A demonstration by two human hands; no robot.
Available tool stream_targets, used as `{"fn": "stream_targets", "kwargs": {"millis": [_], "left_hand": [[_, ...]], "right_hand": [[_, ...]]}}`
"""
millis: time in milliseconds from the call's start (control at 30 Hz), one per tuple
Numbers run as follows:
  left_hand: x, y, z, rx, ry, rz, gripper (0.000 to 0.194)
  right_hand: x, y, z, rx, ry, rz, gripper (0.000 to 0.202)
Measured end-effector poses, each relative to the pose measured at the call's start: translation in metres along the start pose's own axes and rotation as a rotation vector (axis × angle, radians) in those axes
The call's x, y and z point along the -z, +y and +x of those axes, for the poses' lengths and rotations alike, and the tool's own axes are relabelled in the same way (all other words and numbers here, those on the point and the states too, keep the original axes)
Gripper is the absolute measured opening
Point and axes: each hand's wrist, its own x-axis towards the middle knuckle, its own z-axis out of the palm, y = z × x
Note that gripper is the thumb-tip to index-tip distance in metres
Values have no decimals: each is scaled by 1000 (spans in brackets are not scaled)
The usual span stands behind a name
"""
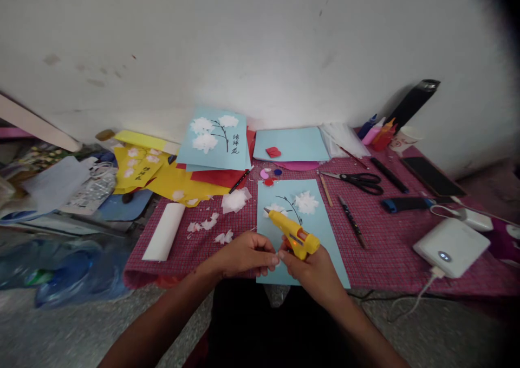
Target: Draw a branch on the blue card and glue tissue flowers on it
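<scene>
In my right hand (314,268) is a yellow hot glue gun (293,231), its nozzle angled up and to the left. Thumb and fingers of my left hand (254,254) are pinched together, meeting the right hand's fingertips; what they pinch, if anything, is too small to make out. Both hands are over the lower part of a light blue sheet (325,238). The sheet carries a drawn dark branch (290,203) and a white paper flower (306,203); another white flower (280,208) is partly hidden behind the gun's nozzle.
White paper scraps (209,223) and a folded white strip (164,232) lie at left. A finished flower card (215,140) rests on stacked paper behind. Rightward are black scissors (361,181), a patterned pen (352,222), a utility knife (406,204) and a white power bank (450,247) with a cable.
</scene>
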Motion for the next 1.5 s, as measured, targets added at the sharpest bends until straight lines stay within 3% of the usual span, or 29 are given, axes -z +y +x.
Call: {"fn": "stream_targets", "kwargs": {"millis": [100, 200, 333, 467, 633, 767, 867, 1067, 1200, 1500], "left_hand": [[-2, -5, -2, -128, 26, 9, 31], [-11, -14, -6, -357, 240, 103, 24], [-28, -32, -6, -699, 563, 531, 13], [-35, -49, 0, -834, 682, 881, 24], [-32, -55, 1, -855, 664, 1071, 29], [-29, -52, 0, -891, 661, 1049, 26], [-20, -45, 6, -834, 717, 987, 21], [3, -26, 30, -571, 760, 920, 11], [0, -21, 46, -478, 775, 974, 11], [-5, -21, 65, -459, 829, 1107, 13]], "right_hand": [[0, 3, 2, -29, 46, 48, 30], [1, 8, 5, -14, 77, 137, 33], [0, 14, 9, 3, 133, 261, 36], [-5, 12, 7, -61, 147, 328, 38], [-11, 8, 3, -106, 121, 332, 40], [-7, 14, 2, -68, 122, 296, 37], [9, 21, 2, 58, 197, 239, 32], [57, 31, 6, 223, 430, 175, 28], [71, 46, 9, 188, 474, 213, 29], [72, 57, 6, 87, 405, 143, 30]]}}
